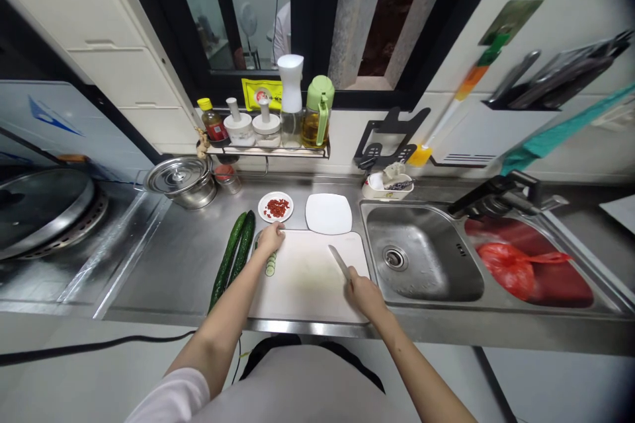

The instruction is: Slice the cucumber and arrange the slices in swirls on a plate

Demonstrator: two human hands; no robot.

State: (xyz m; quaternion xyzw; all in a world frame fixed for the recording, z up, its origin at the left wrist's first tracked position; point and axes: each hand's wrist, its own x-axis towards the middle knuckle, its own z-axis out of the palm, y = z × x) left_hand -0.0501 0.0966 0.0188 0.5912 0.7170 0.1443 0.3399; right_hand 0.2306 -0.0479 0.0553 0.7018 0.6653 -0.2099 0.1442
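My left hand (270, 238) is at the upper left of the white cutting board (307, 301), its fingers curled down over the far end of a row of cucumber slices (270, 266). The fingers cover part of that row. In my right hand (364, 292) is a kitchen knife (339, 261), its blade pointing up and left above the board's right half. Two long whole cucumbers (229, 258) lie side by side on the counter, left of the board. Beyond the board are a small plate of chopped red chili (276, 207) and a bare white square plate (328, 213).
At right is a steel sink (421, 211); a red plastic bag (510, 269) lies in its second basin. A lidded pot (181, 182) and a covered wok (44, 208) stand at left. Seasoning bottles line a wall rack (278, 152). Knives hang in a holder (491, 132).
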